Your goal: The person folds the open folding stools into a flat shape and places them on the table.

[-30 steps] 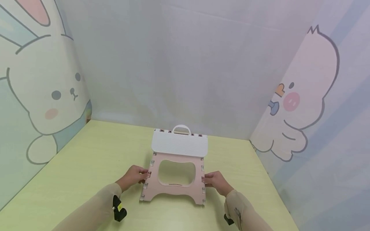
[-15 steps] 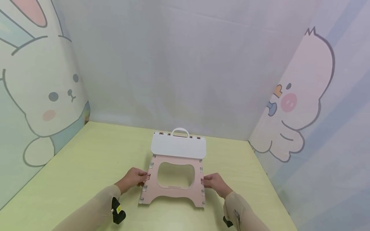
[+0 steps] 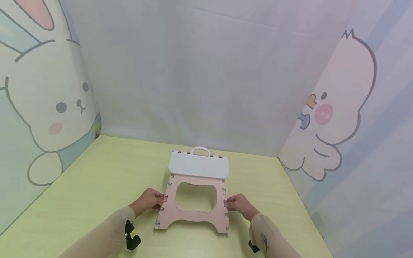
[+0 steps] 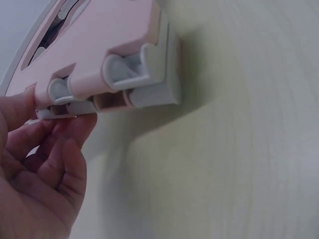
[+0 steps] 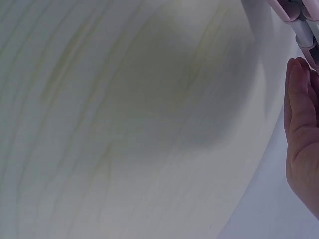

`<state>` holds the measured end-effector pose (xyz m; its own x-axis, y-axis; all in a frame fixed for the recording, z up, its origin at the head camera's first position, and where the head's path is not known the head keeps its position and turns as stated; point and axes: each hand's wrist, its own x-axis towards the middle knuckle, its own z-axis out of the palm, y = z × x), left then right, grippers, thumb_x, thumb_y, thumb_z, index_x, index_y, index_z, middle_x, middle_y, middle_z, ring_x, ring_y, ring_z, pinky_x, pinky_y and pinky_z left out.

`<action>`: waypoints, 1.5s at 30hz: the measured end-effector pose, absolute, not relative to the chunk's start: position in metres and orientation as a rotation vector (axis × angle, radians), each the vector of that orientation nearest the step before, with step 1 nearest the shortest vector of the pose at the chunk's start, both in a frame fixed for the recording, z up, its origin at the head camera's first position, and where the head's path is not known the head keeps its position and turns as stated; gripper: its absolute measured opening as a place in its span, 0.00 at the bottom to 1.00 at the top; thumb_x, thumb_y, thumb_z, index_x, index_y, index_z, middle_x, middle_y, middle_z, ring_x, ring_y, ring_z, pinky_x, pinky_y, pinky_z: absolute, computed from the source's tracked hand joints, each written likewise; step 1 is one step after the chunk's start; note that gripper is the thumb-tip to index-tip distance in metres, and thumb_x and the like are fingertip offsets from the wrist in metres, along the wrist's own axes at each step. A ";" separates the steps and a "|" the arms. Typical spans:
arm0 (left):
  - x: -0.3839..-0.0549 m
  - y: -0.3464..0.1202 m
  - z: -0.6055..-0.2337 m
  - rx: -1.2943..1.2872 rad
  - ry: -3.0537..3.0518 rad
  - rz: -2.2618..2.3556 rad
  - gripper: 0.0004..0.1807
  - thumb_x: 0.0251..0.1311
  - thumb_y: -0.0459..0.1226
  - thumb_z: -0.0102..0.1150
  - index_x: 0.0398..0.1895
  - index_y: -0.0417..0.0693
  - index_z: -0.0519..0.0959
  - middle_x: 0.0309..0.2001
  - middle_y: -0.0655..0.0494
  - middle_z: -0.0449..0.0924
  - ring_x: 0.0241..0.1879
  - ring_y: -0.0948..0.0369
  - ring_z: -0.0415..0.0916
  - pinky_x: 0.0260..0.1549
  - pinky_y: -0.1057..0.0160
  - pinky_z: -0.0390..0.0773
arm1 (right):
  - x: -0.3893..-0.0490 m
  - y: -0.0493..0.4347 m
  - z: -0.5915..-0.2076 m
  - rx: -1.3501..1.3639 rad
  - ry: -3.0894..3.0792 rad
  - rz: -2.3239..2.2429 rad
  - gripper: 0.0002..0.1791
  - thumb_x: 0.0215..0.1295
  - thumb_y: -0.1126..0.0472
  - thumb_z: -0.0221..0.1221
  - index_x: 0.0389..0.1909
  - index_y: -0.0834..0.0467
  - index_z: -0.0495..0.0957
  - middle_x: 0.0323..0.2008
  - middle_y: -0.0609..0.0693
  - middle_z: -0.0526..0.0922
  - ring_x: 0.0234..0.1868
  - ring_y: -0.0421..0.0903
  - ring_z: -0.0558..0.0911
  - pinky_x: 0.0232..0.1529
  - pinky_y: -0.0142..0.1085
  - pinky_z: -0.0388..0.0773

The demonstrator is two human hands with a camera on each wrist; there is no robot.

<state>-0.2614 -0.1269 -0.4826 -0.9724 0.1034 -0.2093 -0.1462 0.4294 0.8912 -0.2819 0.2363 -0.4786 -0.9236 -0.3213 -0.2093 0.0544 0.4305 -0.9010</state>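
Observation:
A pink and white folding step stool (image 3: 193,216), folded flat, is tilted back over the table in the head view, its white top panel (image 3: 198,165) and carrying handle (image 3: 200,148) toward the far side. At its left edge, my left hand (image 3: 148,200) pinches the hinged side between thumb and fingers; the left wrist view shows the thumb on the pink face and the fingers (image 4: 75,132) underneath. My right hand (image 3: 241,205) grips the opposite edge at about the same height. Only part of that hand and a corner of the stool (image 5: 306,30) show in the right wrist view.
The pale yellow table (image 3: 122,168) spreads around the stool. A grey-white curtain (image 3: 193,79) stands behind it, with printed cartoon sheets at the left (image 3: 51,96) and right (image 3: 342,107). Black wrist straps (image 3: 131,234) sit on the sleeves.
The stool's top and handle have come down slightly and toward me, tilting it a little flatter. Both hands keep their hold on its sides.

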 end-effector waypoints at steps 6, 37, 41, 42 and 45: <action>-0.261 -0.127 -0.484 -0.063 2.463 1.538 0.08 0.59 0.29 0.59 0.35 0.30 0.83 0.22 0.54 0.79 0.23 0.60 0.74 0.25 0.63 0.75 | -0.281 0.235 -0.477 -0.231 2.339 -1.466 0.12 0.61 0.71 0.59 0.40 0.77 0.79 0.36 0.61 0.85 0.35 0.48 0.84 0.43 0.44 0.79; -0.259 -0.126 -0.489 -0.111 2.492 1.467 0.09 0.60 0.31 0.58 0.34 0.31 0.84 0.22 0.55 0.79 0.21 0.61 0.70 0.23 0.65 0.72 | -0.282 0.236 -0.486 -0.209 2.310 -1.454 0.11 0.60 0.70 0.59 0.38 0.76 0.80 0.33 0.59 0.85 0.32 0.44 0.83 0.42 0.42 0.79; -0.259 -0.124 -0.489 -0.101 2.486 1.474 0.09 0.60 0.30 0.58 0.34 0.30 0.83 0.22 0.54 0.79 0.20 0.62 0.71 0.22 0.65 0.72 | -0.281 0.238 -0.490 -0.207 2.279 -1.497 0.10 0.60 0.71 0.58 0.38 0.77 0.80 0.33 0.60 0.85 0.31 0.43 0.83 0.41 0.40 0.80; -0.259 -0.124 -0.489 -0.097 2.483 1.480 0.09 0.60 0.30 0.58 0.33 0.30 0.83 0.22 0.54 0.79 0.20 0.62 0.71 0.22 0.65 0.72 | -0.280 0.238 -0.490 -0.210 2.269 -1.509 0.11 0.60 0.71 0.58 0.38 0.77 0.79 0.33 0.60 0.85 0.31 0.43 0.83 0.41 0.40 0.80; -0.258 -0.124 -0.488 -0.083 2.471 1.504 0.08 0.60 0.30 0.59 0.33 0.30 0.83 0.21 0.54 0.79 0.20 0.62 0.70 0.22 0.65 0.72 | -0.281 0.238 -0.492 -0.216 2.252 -1.529 0.11 0.61 0.72 0.58 0.38 0.78 0.79 0.34 0.61 0.85 0.32 0.44 0.83 0.41 0.40 0.80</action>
